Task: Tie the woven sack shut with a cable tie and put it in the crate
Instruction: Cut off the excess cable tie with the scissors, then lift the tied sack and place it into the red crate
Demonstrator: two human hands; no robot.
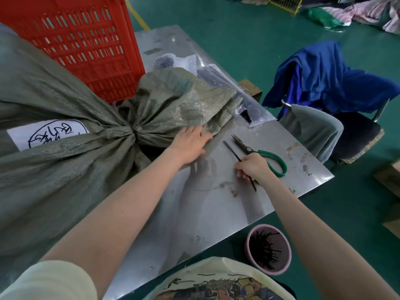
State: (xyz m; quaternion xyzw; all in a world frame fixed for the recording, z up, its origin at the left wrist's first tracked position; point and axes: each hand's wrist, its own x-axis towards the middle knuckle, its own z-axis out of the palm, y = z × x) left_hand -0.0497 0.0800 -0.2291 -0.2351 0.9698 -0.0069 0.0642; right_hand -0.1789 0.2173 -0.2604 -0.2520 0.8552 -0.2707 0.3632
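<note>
the left hand (190,141) lies flat on the sack (65,126) flap to steady it on the bench (216,202), beside the crate (86,46). the right hand (253,167) pinches a cable tie (231,151), likely to bind the bunched neck.

L hand (190,141) flat on sack (65,169) flap, R hand (253,167) pinching cable tie (232,151), scissors (259,153) beside

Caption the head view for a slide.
Left hand on cinched woven sack; right hand holding a cable tie.

Green floor (249,40), steel table (216,202), draped chair (337,118).
</note>
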